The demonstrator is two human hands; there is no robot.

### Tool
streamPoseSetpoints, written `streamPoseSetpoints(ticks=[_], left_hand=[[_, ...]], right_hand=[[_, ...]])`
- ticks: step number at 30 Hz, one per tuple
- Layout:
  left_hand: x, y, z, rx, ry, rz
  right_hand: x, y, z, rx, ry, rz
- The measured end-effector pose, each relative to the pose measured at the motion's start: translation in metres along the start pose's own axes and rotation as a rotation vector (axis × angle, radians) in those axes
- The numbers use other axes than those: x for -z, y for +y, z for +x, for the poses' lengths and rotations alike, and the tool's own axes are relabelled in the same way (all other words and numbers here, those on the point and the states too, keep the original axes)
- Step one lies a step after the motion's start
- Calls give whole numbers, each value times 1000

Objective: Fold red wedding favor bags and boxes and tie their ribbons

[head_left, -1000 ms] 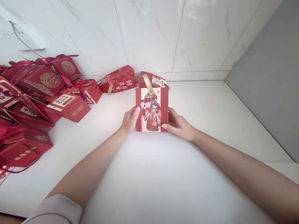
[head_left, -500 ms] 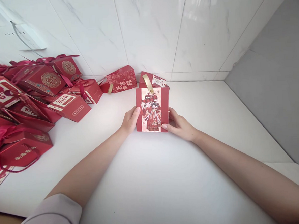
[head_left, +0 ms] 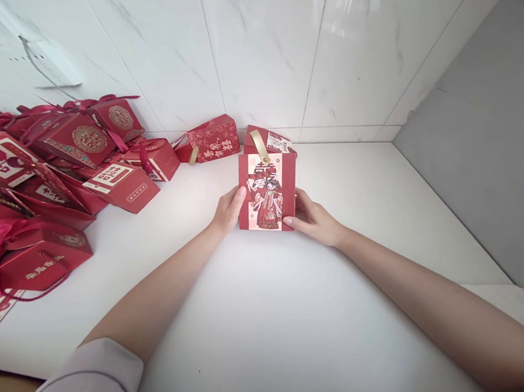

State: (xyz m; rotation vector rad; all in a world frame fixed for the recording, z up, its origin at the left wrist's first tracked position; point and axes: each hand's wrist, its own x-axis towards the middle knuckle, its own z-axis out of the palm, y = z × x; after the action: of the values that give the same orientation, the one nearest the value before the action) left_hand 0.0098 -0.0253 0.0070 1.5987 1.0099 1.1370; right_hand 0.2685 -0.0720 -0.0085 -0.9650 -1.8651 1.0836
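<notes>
Unmoved since earlier; clamping gold-strapped red gift box (head_left: 268,204) between left hand (head_left: 227,213) and right hand (head_left: 320,223), near back edge of desk (head_left: 296,312).

Marble-patterned wall tiles (head_left: 262,48) and a white tabletop (head_left: 269,320) show an indoor room, exact kind unclear.

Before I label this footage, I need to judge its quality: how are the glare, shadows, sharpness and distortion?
Head view: streaky glare near the top of the tiled wall; head view: the held box looks fairly sharp, the grey surface at right dimmer; head view: boxes at the left seem stretched, probably by a wide lens.
</notes>
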Motion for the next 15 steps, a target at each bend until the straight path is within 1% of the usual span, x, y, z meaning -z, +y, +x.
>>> streamPoseSetpoints(ticks=[15], left_hand=[[1, -1, 0, 36, -7, 35]], right_hand=[[0, 1, 0, -2, 6, -3]])
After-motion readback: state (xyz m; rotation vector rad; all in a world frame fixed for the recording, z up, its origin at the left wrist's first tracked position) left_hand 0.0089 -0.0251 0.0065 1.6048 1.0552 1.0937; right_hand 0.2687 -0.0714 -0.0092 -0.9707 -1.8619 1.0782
